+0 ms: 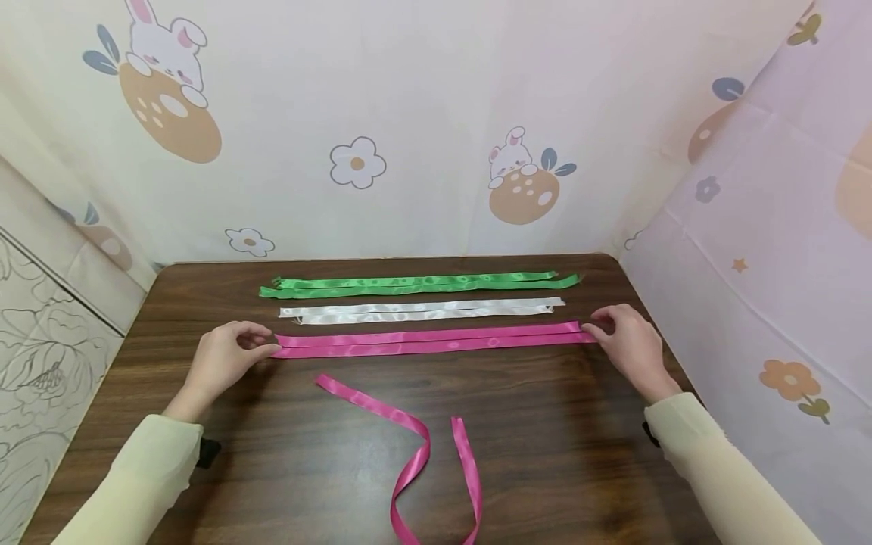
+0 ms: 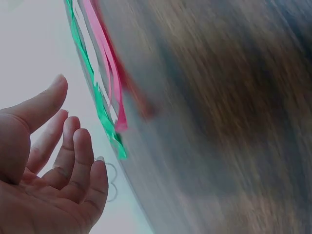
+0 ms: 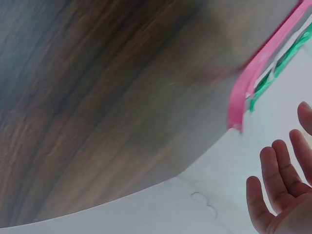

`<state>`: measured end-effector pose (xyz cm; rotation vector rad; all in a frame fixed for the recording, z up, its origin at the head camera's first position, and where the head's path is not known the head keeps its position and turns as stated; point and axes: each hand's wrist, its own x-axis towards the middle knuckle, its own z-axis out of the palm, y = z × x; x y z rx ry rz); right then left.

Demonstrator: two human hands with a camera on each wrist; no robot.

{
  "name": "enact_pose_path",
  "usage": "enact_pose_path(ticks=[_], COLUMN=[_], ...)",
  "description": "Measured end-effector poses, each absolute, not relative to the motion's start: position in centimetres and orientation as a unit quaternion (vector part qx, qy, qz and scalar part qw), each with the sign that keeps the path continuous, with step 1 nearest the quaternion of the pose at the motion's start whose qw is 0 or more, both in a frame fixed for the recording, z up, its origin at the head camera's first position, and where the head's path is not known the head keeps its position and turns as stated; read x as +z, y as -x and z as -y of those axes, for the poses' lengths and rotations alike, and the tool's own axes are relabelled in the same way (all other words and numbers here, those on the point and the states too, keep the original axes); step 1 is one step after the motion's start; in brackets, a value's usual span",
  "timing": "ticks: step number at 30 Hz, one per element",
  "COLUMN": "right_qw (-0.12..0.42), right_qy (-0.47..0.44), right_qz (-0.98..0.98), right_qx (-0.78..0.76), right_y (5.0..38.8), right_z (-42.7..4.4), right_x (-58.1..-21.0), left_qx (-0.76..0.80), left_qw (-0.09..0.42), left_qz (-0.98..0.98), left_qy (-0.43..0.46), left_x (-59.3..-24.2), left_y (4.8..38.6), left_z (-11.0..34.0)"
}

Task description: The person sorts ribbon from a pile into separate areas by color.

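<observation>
Two pink ribbons (image 1: 409,342) lie side by side across the table. My left hand (image 1: 228,359) is at their left end, thumb near the ribbon tips, thumb and index finger apart. At the right end my right hand (image 1: 628,344) has its thumb beside the tips. In the left wrist view the left hand (image 2: 58,170) has loosely bent, spread fingers with nothing between them; the pink ribbons (image 2: 114,73) appear beyond it. The right wrist view shows the right hand (image 3: 287,190) likewise loose, apart from the pink ribbon end (image 3: 237,105). Another pink ribbon (image 1: 418,454) curves loosely nearer the front.
Behind the pink pair lie two white ribbons (image 1: 422,311), then two green ribbons (image 1: 422,284), roughly parallel. The brown wooden table (image 1: 327,469) meets a patterned curtain (image 1: 422,91) at its back edge. A similar curtain (image 1: 783,303) hangs along the right.
</observation>
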<state>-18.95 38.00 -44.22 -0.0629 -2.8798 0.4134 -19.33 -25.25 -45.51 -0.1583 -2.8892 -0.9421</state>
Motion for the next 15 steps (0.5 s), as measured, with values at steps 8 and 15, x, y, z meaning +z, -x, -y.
enact_pose_path(ticks=[8,15], right_qw=[0.141,0.153], right_qy=[-0.010,-0.057], right_qz=[0.978,0.975], right_qx=[0.150,0.150], right_y=[18.4,17.4], right_z=[-35.9,-33.4], right_x=[-43.9,-44.0], left_qx=[-0.315,-0.312], left_qw=[0.055,0.041], left_qz=[0.944,0.944], left_qy=[0.078,0.103], left_x=[-45.4,-45.8], left_y=[19.0,18.5], left_z=[23.7,22.5])
